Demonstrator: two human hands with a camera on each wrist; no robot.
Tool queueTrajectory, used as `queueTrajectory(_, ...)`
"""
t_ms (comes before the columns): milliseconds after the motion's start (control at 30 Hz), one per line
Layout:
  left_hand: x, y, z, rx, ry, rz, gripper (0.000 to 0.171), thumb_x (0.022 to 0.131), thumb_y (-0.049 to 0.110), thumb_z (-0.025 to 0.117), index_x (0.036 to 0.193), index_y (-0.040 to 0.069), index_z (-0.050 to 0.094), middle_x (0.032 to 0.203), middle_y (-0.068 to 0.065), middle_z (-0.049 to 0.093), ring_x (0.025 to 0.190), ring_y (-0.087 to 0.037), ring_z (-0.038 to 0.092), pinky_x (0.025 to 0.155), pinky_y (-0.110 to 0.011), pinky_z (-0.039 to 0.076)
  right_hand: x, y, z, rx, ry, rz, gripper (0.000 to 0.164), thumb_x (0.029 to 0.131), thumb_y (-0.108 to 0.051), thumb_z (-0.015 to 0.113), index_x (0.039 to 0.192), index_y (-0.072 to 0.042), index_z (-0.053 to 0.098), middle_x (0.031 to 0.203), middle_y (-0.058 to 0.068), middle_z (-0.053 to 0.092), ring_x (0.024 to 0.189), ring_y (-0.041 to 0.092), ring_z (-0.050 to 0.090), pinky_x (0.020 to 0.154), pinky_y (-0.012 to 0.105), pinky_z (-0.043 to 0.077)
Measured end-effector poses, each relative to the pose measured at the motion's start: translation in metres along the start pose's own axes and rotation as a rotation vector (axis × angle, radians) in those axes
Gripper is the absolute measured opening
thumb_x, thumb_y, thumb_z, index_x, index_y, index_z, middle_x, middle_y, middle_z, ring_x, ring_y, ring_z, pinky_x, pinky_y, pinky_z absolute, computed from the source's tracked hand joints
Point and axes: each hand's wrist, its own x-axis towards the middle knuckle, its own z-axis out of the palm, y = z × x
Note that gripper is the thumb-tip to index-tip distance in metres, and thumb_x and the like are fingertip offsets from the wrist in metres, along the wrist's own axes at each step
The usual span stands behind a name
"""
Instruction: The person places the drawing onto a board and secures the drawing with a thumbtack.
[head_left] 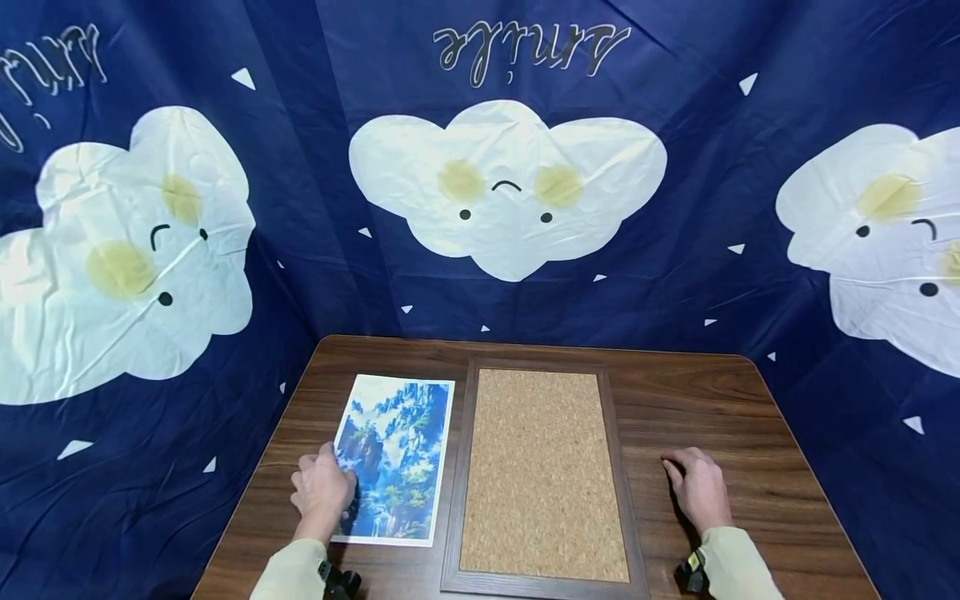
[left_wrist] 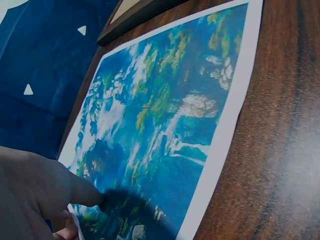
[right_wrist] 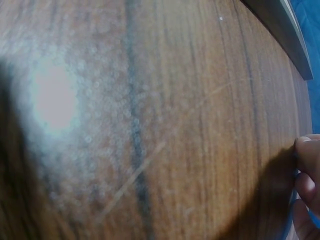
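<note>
A printed blue landscape picture (head_left: 397, 458) with a white border lies on the left side of the table. My left hand (head_left: 324, 486) is at its left edge, with the thumb (left_wrist: 87, 192) on the printed face and a fingertip showing beside the paper's edge, which it pinches. Right of the picture lies a cork board (head_left: 543, 475) in a dark wooden frame. Beyond the board's right side, my right hand (head_left: 697, 483) rests loosely curled on the tabletop and holds nothing; only its fingertips (right_wrist: 307, 150) show in the right wrist view.
The dark wood-grain table (head_left: 690, 400) carries the board and the picture. Dark blue curtains (head_left: 525, 308) with white clouds and small triangles hang behind the table and at both sides. The frame's corner (right_wrist: 295, 55) shows at the top right of the right wrist view.
</note>
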Motion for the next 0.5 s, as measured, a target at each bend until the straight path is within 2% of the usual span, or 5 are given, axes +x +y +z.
queueTrajectory(200,0.005,-0.005,-0.004,-0.005,-0.003,0.017,0.058,0.09,0.009,0.071,0.139,-0.013,0.051,0.127,-0.044,0.045,0.113,-0.062,0.052,0.087,-0.069,0.051,0.0,-0.001,-0.001,0.006,-0.005,0.002,0.008,0.084,0.003,0.082,0.09,-0.001,0.078,0.087,0.013,0.072,0.085,0.04,0.07,0.075,0.059,0.055)
queueTrajectory(500,0.01,-0.014,-0.007,-0.069,0.007,0.053,0.043,0.088,0.0,0.061,0.129,-0.013,0.058,0.117,-0.04,0.054,0.109,-0.054,0.056,0.09,-0.065,0.049,0.0,0.001,0.0,0.007,-0.007,0.002,0.008,0.084,0.003,0.082,0.09,-0.001,0.078,0.087,0.013,0.072,0.085,0.04,0.07,0.075,0.059,0.055)
